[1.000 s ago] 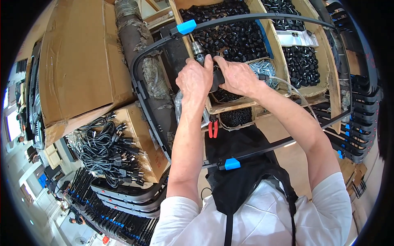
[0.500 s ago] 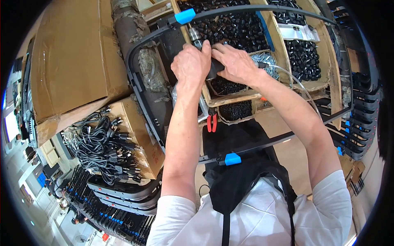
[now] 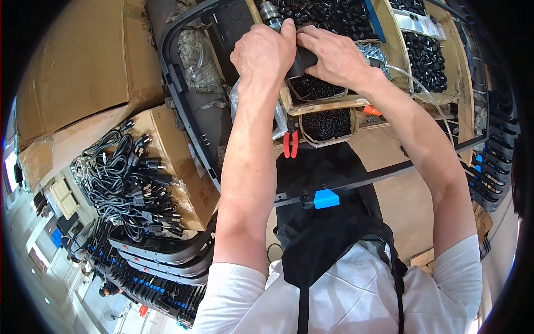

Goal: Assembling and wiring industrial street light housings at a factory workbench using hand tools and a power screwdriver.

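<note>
A dark drill (image 3: 303,62) with a silver chuck is held in both of my hands, its chuck pointing toward the far left. My left hand (image 3: 262,53) is closed over the drill's body near the chuck. From the right, my right hand (image 3: 338,60) wraps around the drill; a clear hose (image 3: 414,78) runs off beside that wrist. Palms and fingers hide much of the tool. Beneath my arms lies a dark, round-cornered frame (image 3: 384,177), with a blue block (image 3: 326,199) on its near bar. What the drill's tip touches is out of sight.
A wooden tray (image 3: 328,104) holds black caps (image 3: 334,16), silver screws (image 3: 374,52) and small dark screws (image 3: 327,123). Red-handled pliers (image 3: 291,143) hang at its near edge. Cardboard boxes (image 3: 83,67), bundled power cords (image 3: 125,183) and stacked curved frames (image 3: 161,261) are on the left.
The view has shifted, so the tray, frame and hands sit higher in the picture. Both hands keep their grip on the drill.
</note>
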Demonstrator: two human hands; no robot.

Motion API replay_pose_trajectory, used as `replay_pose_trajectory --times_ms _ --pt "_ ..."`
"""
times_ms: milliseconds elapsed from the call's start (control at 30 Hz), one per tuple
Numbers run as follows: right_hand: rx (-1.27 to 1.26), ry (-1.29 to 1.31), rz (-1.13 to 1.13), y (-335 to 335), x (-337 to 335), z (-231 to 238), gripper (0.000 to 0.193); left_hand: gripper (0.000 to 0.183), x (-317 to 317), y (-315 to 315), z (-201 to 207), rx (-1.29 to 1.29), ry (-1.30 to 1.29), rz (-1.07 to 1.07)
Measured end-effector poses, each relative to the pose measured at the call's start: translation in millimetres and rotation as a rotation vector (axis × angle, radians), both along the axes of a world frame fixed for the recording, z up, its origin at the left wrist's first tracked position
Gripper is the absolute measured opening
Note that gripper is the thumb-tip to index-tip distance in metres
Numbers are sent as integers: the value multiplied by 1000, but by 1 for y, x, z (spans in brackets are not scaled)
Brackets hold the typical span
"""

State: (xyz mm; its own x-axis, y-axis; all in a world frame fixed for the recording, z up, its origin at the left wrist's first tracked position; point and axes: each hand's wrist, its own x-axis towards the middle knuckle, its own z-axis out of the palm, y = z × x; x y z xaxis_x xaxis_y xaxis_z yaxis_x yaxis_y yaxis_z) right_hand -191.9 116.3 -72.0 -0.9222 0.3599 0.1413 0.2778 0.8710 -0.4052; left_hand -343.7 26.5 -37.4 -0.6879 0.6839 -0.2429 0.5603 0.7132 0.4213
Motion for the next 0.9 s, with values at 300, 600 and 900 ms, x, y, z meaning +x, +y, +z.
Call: replay_pose_trajectory --times_ms 300,600,900 --pt "26 -47 -5 -9 7 2 49 72 9 -11 -6 59 24 1" --pt "102 65 6 -63 56 46 54 71 55 -59 25 136 -42 57" --pt "-8 -11 37 -272 249 151 82 41 268 -282 87 755 -665 290"
